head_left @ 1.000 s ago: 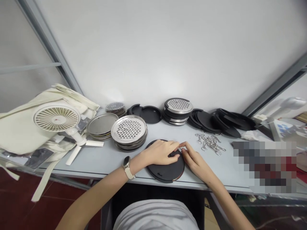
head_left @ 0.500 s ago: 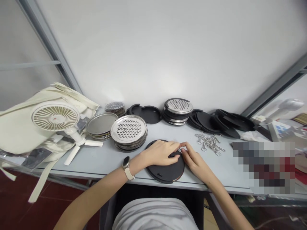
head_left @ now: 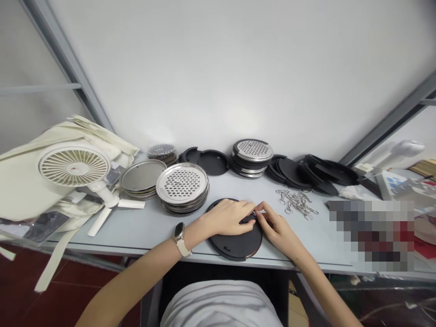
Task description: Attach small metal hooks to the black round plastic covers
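A round black disc (head_left: pixel 237 243) lies flat at the table's front edge. My left hand (head_left: pixel 227 217) rests on top of it, fingers curled and pressed down, a watch on the wrist. My right hand (head_left: pixel 277 227) meets it at the disc's right rim. The fingertips of both hands pinch a small metal piece (head_left: pixel 254 212) there, too small to name. A heap of metal wire clips (head_left: pixel 297 203) lies just right of my right hand.
Stacks of perforated steel discs (head_left: pixel 182 185) and plain steel plates (head_left: pixel 142 177) stand left of centre. More black discs (head_left: pixel 308 172) and a steel-topped stack (head_left: pixel 252 156) line the wall. A white fan (head_left: pixel 73 168) sits on a cream bag at left.
My hands stay in the same place on the black disc. The view has drifted slightly, shifting the fan and bag leftward in the picture.
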`<action>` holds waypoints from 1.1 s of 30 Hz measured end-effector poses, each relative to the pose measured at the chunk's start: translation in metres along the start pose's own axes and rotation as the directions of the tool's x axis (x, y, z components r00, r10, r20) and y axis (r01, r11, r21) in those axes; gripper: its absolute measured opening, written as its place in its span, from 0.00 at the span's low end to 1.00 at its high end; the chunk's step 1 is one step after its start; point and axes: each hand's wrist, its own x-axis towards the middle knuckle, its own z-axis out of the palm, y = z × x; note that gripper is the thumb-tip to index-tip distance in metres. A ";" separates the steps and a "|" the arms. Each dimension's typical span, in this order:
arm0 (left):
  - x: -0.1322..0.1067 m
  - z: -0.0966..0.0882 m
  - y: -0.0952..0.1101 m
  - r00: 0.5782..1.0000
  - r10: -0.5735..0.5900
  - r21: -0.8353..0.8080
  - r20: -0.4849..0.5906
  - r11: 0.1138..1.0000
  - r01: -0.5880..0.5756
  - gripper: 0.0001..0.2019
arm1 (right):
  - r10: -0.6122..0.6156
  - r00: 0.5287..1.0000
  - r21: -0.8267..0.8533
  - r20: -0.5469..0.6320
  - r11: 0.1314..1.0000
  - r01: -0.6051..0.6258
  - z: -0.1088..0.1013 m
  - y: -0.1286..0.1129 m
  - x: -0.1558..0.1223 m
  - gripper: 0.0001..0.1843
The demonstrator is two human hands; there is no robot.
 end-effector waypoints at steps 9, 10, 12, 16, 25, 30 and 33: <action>0.000 0.000 -0.001 1.000 0.010 0.007 0.015 1.000 -0.010 0.10 | -0.006 1.000 0.012 -0.001 1.000 0.006 0.000 -0.002 0.000 0.11; 0.000 0.001 -0.001 1.000 0.011 0.010 0.013 1.000 -0.011 0.10 | -0.006 1.000 0.017 -0.001 1.000 0.006 0.000 -0.002 0.000 0.11; 0.000 0.001 -0.001 1.000 0.013 0.020 0.007 1.000 -0.013 0.10 | -0.005 1.000 0.025 0.002 1.000 0.005 -0.001 -0.002 0.000 0.11; -0.001 0.001 0.000 1.000 0.011 0.029 -0.002 1.000 -0.011 0.10 | 0.008 1.000 0.024 0.002 1.000 -0.008 -0.001 -0.001 0.000 0.11; -0.001 0.001 -0.001 1.000 0.017 0.022 0.006 1.000 -0.017 0.10 | 0.006 1.000 0.019 0.007 1.000 -0.006 -0.001 -0.001 0.000 0.11; 0.000 0.001 0.000 1.000 0.004 0.014 0.012 1.000 -0.004 0.10 | -0.002 1.000 0.013 -0.006 1.000 0.002 -0.001 -0.001 0.000 0.12; 0.000 0.000 0.001 1.000 0.009 0.013 0.011 1.000 -0.009 0.11 | -0.006 1.000 0.016 -0.010 1.000 0.006 -0.001 -0.002 0.000 0.12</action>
